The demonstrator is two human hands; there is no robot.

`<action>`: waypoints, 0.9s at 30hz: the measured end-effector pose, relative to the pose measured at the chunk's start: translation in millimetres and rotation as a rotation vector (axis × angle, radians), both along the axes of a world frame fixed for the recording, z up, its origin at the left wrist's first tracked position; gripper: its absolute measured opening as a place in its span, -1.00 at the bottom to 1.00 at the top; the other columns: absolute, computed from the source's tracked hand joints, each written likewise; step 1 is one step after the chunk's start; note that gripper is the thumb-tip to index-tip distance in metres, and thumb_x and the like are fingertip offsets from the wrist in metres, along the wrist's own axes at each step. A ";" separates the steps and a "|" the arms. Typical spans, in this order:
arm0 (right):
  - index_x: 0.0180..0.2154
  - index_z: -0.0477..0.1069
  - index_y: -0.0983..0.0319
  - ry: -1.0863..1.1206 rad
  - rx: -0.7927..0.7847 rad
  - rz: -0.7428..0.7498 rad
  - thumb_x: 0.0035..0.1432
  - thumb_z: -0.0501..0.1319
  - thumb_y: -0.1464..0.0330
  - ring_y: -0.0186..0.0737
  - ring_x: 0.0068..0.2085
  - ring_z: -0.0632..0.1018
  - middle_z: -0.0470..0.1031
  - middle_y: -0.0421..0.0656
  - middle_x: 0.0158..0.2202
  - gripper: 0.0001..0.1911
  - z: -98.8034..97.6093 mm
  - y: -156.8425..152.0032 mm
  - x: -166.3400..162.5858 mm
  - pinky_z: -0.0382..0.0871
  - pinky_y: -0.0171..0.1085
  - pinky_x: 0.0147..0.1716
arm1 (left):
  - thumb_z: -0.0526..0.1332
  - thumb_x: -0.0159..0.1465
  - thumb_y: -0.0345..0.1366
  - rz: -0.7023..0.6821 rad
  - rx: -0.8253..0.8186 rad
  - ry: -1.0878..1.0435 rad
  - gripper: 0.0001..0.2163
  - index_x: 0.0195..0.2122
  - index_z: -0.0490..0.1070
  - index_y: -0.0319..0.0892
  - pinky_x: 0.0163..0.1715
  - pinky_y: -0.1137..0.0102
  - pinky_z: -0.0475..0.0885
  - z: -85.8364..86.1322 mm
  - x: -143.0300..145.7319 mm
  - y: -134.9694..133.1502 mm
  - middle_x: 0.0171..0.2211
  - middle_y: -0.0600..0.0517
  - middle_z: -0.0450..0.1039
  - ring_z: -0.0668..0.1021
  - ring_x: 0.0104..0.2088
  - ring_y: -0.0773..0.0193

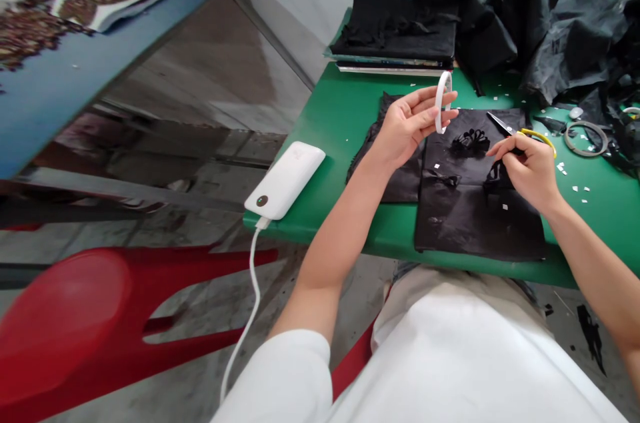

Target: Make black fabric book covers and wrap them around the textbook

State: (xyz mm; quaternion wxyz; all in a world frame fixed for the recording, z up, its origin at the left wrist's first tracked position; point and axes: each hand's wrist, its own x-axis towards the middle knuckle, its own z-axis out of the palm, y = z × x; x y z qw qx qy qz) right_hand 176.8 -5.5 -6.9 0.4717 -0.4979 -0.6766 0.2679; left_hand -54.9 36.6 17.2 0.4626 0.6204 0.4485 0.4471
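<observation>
My left hand [407, 124] is raised over the green table [340, 117], its fingers closed on a white tape roll [443, 101] held upright. My right hand [526, 168] rests lower on a black fabric sheet [475, 209], fingers curled around yellow-handled scissors [520, 131] whose blades point up and left. Under the right hand lies a small black fabric piece [495, 177]. A black ruffled bow [470, 141] sits on the sheet between my hands, with a smaller black bow [444, 177] below it.
A white power bank [286, 180] with a hanging cable lies at the table's left corner. Folded black cloth [400, 29] and crumpled black fabric [560, 23] fill the back. A tape ring [585, 138] lies at right. A red plastic stool [100, 316] stands at lower left.
</observation>
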 end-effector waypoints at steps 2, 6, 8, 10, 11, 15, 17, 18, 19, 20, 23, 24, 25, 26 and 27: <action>-0.56 0.43 0.16 -0.021 0.015 0.011 -0.08 0.10 0.53 -0.30 -0.49 0.47 0.60 -0.20 -0.44 -0.79 -0.1 0.0 0.6 0.25 -0.30 -0.51 | 0.26 0.38 -0.15 -0.032 -0.005 -0.007 -0.62 0.18 0.37 -0.09 0.08 0.17 0.57 1.3 1.7 -3.3 0.13 -0.07 0.54 0.62 0.10 0.08; -0.59 0.44 0.16 -0.012 -0.020 0.039 -0.08 0.08 0.52 -0.27 -0.47 0.47 0.49 -0.22 -0.55 -0.77 -2.7 0.3 2.7 0.27 -0.27 -0.46 | 0.35 0.28 -0.06 -0.128 -0.038 -0.079 -0.57 0.12 0.40 -0.09 0.05 0.15 0.58 0.1 5.7 -8.1 0.05 -0.06 0.58 0.66 0.01 0.06; -0.63 0.41 0.16 0.031 -0.053 0.054 -0.09 0.06 0.50 -0.27 -0.51 0.44 0.43 -0.21 -0.60 -0.77 -4.7 0.8 4.5 0.24 -0.27 -0.49 | 0.39 0.22 0.02 -0.214 -0.037 -0.147 -0.53 0.06 0.42 -0.08 0.01 0.15 0.59 -2.7 7.4 -9.2 -0.01 -0.05 0.60 0.68 -0.07 0.08; -0.64 0.38 0.16 0.080 -0.064 0.065 -0.05 0.05 0.48 -0.27 -0.55 0.39 0.36 -0.21 -0.64 -0.76 -6.7 1.5 6.6 0.21 -0.26 -0.53 | 0.42 0.14 0.09 -0.307 -0.018 -0.217 -0.49 0.00 0.43 -0.09 -0.04 0.15 0.59 -5.9 8.6 -9.8 -0.10 -0.03 0.63 0.68 -0.18 0.12; -0.60 0.40 0.16 0.095 -0.054 0.060 -0.01 0.05 0.46 -0.27 -0.56 0.36 0.33 -0.22 -0.64 -0.77 -7.4 1.7 7.6 0.21 -0.26 -0.54 | 0.44 0.11 0.11 -0.350 -0.012 -0.242 -0.48 -0.04 0.43 -0.09 -0.07 0.15 0.59 -7.4 8.9 -10.1 -0.15 -0.02 0.63 0.68 -0.23 0.15; -0.22 0.50 0.12 0.084 0.008 0.047 0.18 0.17 0.33 -0.29 -0.56 0.30 0.29 -0.28 -0.57 -0.84 -6.8 0.9 8.4 0.21 -0.27 -0.54 | 0.47 0.07 0.08 -0.500 -0.039 -0.275 -0.54 -0.21 0.40 -0.12 -0.18 0.17 0.57 -10.5 9.3 -12.3 -0.31 0.01 0.61 0.65 -0.34 0.18; -0.07 0.48 0.11 0.067 0.022 0.068 0.21 0.23 0.25 -0.32 -0.56 0.28 0.28 -0.31 -0.55 -0.75 -3.8 -0.4 6.4 0.19 -0.29 -0.55 | 0.48 0.07 0.04 -0.577 -0.045 -0.292 -0.57 -0.29 0.36 -0.12 -0.18 0.17 0.56 -10.5 9.5 -13.4 -0.38 0.02 0.59 0.63 -0.39 0.20; -0.03 0.47 0.11 0.060 0.023 0.082 0.23 0.24 0.21 -0.34 -0.56 0.25 0.26 -0.33 -0.56 -0.72 -1.7 -1.2 5.0 0.18 -0.30 -0.55 | 0.48 0.07 0.01 -0.619 -0.042 -0.301 -0.59 -0.32 0.35 -0.12 -0.15 0.15 0.56 -10.2 9.7 -13.8 -0.42 0.03 0.58 0.63 -0.41 0.21; -0.03 0.47 0.12 0.052 0.022 0.095 0.25 0.23 0.18 -0.35 -0.57 0.23 0.23 -0.34 -0.57 -0.71 0.6 -1.9 3.6 0.16 -0.31 -0.55 | 0.48 0.08 -0.01 -0.663 -0.036 -0.307 -0.60 -0.34 0.33 -0.12 -0.09 0.12 0.54 -9.9 10.1 -14.1 -0.45 0.04 0.56 0.62 -0.43 0.23; -0.05 0.48 0.13 0.043 0.022 0.106 0.27 0.21 0.15 -0.36 -0.57 0.22 0.21 -0.35 -0.58 -0.72 2.9 -2.7 2.3 0.14 -0.31 -0.56 | 0.48 0.08 -0.03 -0.704 -0.031 -0.311 -0.61 -0.36 0.32 -0.12 -0.03 0.09 0.52 -9.5 10.7 -14.3 -0.48 0.06 0.55 0.61 -0.45 0.24; -0.17 0.52 0.16 0.020 0.039 0.132 0.32 0.17 0.11 -0.38 -0.58 0.22 0.22 -0.33 -0.60 -0.71 8.5 -4.7 0.2 0.12 -0.32 -0.56 | 0.47 0.08 0.00 -0.774 -0.042 -0.289 -0.60 -0.45 0.29 -0.11 0.13 0.00 0.43 -8.6 13.6 -14.7 -0.57 0.09 0.50 0.58 -0.50 0.26; -0.20 0.52 0.16 0.021 0.056 0.136 0.32 0.17 0.09 -0.38 -0.57 0.23 0.24 -0.32 -0.59 -0.69 9.3 -5.1 0.2 0.13 -0.32 -0.56 | 0.47 0.07 0.04 -0.775 -0.047 -0.280 -0.57 -0.48 0.28 -0.11 0.16 -0.02 0.41 -8.5 14.8 -14.8 -0.61 0.10 0.47 0.56 -0.52 0.26; -0.22 0.51 0.16 0.030 0.078 0.136 0.32 0.17 0.08 -0.38 -0.58 0.24 0.26 -0.31 -0.59 -0.69 9.3 -5.4 0.6 0.13 -0.32 -0.56 | 0.46 0.07 0.08 -0.769 -0.050 -0.274 -0.54 -0.52 0.26 -0.11 0.17 -0.03 0.40 -8.4 16.1 -15.0 -0.64 0.11 0.43 0.55 -0.54 0.25; -0.22 0.50 0.16 0.043 0.101 0.133 0.32 0.17 0.06 -0.37 -0.58 0.24 0.26 -0.31 -0.59 -0.68 8.7 -5.6 1.2 0.14 -0.32 -0.56 | 0.45 0.06 0.11 -0.759 -0.047 -0.272 -0.52 -0.54 0.23 -0.11 0.18 -0.03 0.39 -8.3 17.3 -15.2 -0.67 0.12 0.40 0.54 -0.55 0.25; -0.21 0.48 0.15 0.060 0.124 0.126 0.31 0.17 0.05 -0.37 -0.58 0.24 0.26 -0.32 -0.59 -0.68 7.5 -5.7 1.8 0.14 -0.32 -0.57 | 0.44 0.06 0.12 -0.743 -0.040 -0.278 -0.50 -0.56 0.22 -0.11 0.17 -0.03 0.39 -8.0 18.3 -15.5 -0.69 0.12 0.38 0.53 -0.55 0.25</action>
